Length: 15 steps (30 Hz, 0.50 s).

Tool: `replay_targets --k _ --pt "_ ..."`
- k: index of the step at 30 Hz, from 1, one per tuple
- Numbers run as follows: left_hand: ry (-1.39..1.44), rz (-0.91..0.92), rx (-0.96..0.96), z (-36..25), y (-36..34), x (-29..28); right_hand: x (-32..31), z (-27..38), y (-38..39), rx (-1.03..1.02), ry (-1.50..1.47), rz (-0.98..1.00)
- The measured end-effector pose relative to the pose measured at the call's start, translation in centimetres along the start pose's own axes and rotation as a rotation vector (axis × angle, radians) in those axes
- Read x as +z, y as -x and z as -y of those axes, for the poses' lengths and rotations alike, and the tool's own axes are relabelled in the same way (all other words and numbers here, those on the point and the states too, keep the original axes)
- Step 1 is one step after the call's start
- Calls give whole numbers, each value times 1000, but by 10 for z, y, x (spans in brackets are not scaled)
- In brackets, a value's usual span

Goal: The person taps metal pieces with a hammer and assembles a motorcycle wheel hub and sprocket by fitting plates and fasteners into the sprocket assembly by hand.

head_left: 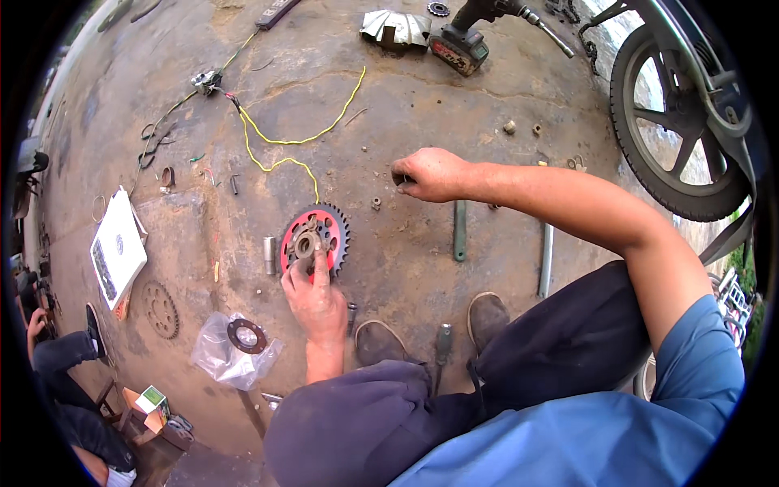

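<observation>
A red and black toothed sprocket lies on the ground in front of me, with a worn metal hub seated at its middle. My left hand is closed at the sprocket's near edge, its index finger reaching up onto the hub. Further right and a little higher is my right hand, its fingers curled together. Something small and dark shows at those fingertips, too hidden to name. Below that hand a small nut rests on the ground. A metal socket stands just left of the sprocket.
Yellow wire runs beyond the sprocket. A cordless impact driver lies at the back, a wheel at right. Green-handled tool, plastic bag, old sprocket and white box lie around. Another person is at far left.
</observation>
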<state>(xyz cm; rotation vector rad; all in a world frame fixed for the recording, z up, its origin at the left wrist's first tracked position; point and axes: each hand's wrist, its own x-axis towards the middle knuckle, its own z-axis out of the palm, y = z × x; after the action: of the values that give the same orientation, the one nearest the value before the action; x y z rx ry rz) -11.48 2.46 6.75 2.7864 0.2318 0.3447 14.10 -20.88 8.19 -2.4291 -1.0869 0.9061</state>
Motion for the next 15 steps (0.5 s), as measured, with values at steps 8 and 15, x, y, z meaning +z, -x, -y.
replay_targets --k 8,15 --pt "943 116 -746 61 -66 -70 34 25 -40 -258 208 104" --pt "1602 -7 -1171 45 -25 -15 36 -1 -33 -300 227 86"
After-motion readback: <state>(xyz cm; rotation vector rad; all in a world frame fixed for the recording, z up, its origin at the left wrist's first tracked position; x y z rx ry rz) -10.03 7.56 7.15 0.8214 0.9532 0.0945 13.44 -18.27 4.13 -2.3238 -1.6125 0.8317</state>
